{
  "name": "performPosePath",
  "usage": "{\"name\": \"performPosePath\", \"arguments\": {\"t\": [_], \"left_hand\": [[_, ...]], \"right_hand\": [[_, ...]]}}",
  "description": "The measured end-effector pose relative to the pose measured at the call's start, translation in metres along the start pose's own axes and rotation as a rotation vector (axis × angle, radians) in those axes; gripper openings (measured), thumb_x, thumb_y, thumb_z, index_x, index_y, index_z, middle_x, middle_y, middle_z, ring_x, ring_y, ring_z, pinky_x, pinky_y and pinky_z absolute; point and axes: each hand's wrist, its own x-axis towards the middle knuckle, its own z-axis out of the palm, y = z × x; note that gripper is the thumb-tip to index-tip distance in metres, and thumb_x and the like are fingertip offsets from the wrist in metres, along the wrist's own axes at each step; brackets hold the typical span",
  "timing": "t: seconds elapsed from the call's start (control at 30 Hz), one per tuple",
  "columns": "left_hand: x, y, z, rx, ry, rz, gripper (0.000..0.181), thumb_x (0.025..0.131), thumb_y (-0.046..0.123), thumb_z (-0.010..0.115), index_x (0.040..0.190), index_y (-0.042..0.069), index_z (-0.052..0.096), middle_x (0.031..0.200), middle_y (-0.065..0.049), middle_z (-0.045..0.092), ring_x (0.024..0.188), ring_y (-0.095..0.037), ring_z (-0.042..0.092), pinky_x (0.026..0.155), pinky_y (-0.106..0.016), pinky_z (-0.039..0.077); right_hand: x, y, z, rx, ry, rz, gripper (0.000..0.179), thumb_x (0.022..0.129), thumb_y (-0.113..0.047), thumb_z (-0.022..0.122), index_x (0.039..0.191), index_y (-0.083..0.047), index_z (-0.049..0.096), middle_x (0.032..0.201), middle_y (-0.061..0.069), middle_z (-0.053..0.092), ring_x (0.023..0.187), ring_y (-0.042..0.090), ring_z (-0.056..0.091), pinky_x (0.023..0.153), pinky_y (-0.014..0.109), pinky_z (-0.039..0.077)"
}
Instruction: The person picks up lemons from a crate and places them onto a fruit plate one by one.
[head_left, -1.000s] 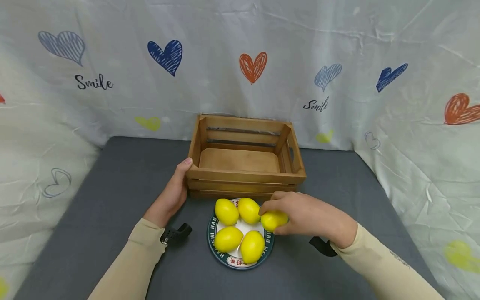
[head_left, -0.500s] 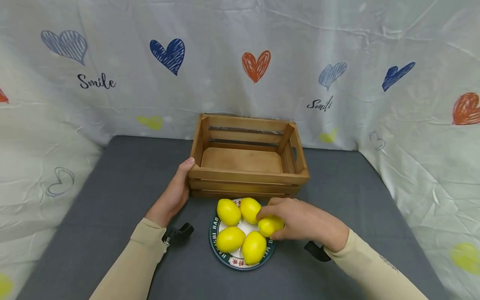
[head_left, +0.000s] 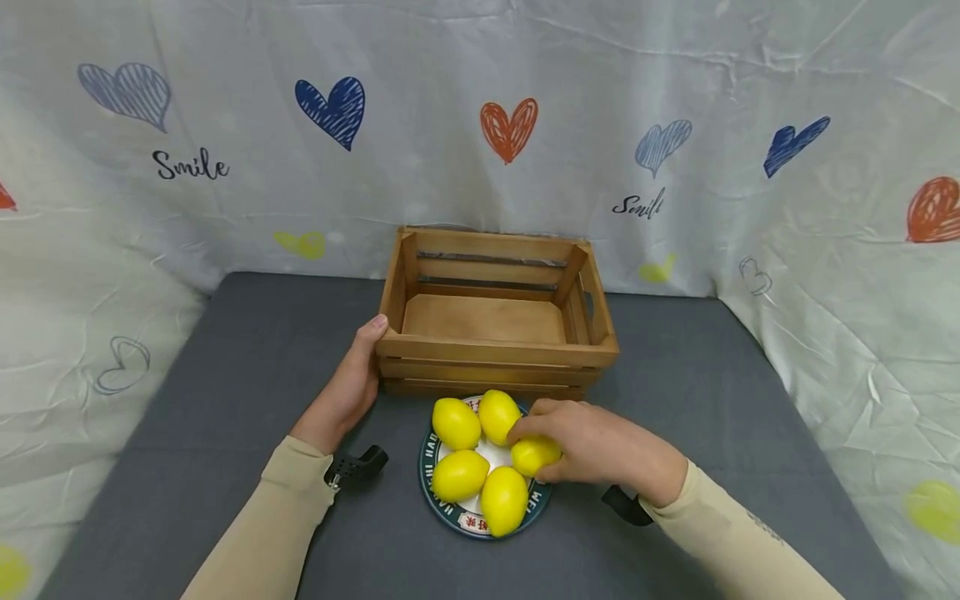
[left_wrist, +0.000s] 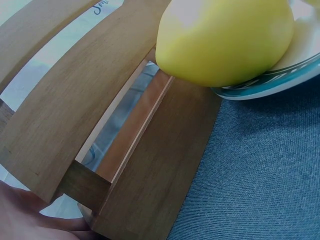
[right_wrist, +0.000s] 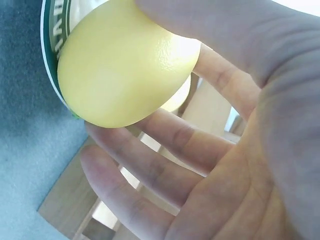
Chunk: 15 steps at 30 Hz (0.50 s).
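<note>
My left hand grips the near left corner of a slatted wooden crate, thumb on its rim. In the left wrist view, part of that hand shows at the crate's lower corner. In front of the crate stands a round plate with a dark green lettered rim, bearing several yellow lemons. My right hand holds the rightmost lemon between thumb and fingers, over the plate's right side. The right wrist view shows the thumb across this lemon and curled fingers behind it.
A dark grey cloth covers the table. Behind and beside it hangs a pale curtain printed with hearts and words. The crate stands near the table's back edge, close to the curtain. Its floor shows bare wood.
My right hand has shifted slightly left and toward me, with its lemon moving the same way, further over the plate. The left hand stays on the crate.
</note>
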Motion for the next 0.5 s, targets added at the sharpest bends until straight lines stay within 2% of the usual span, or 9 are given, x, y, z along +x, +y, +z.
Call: {"name": "performPosePath", "arguments": {"t": [0.1, 0.27, 0.37, 0.5], "left_hand": [[0.0, -0.001, -0.001, -0.009, 0.008, 0.012, 0.092, 0.105, 0.065, 0.036, 0.175, 0.021, -0.004, 0.18, -0.011, 0.001, 0.165, -0.033, 0.003, 0.132, -0.062, -0.004], [0.002, 0.002, -0.008, -0.005, 0.014, 0.016, 0.092, 0.105, 0.065, 0.037, 0.175, 0.02, -0.003, 0.179, -0.012, 0.002, 0.165, -0.034, 0.004, 0.132, -0.063, -0.003], [0.005, 0.005, -0.016, 0.006, -0.01, 0.008, 0.091, 0.106, 0.065, 0.036, 0.175, 0.022, -0.005, 0.18, -0.011, 0.001, 0.166, -0.034, 0.002, 0.133, -0.063, -0.002], [0.003, 0.012, -0.029, 0.022, -0.055, 0.0, 0.09, 0.107, 0.069, 0.033, 0.175, 0.022, -0.004, 0.181, -0.014, 0.003, 0.167, -0.035, 0.005, 0.133, -0.064, 0.002]], "right_hand": [[0.001, 0.0, 0.002, 0.006, 0.003, -0.014, 0.046, 0.09, -0.022, 0.089, 0.134, -0.028, 0.075, 0.117, -0.006, 0.067, 0.091, 0.008, 0.058, 0.082, 0.028, 0.053], [0.001, 0.001, 0.003, 0.021, 0.063, -0.005, 0.047, 0.093, -0.03, 0.087, 0.139, -0.031, 0.072, 0.134, -0.004, 0.066, 0.109, 0.013, 0.064, 0.093, 0.035, 0.058], [-0.001, 0.006, 0.0, 0.019, 0.145, -0.003, 0.046, 0.096, -0.033, 0.084, 0.14, -0.03, 0.071, 0.138, -0.004, 0.064, 0.114, 0.017, 0.067, 0.094, 0.037, 0.059], [-0.008, 0.018, -0.004, 0.003, 0.296, 0.017, 0.041, 0.098, -0.033, 0.082, 0.137, -0.027, 0.072, 0.137, -0.006, 0.066, 0.117, 0.018, 0.07, 0.094, 0.038, 0.06]]}}
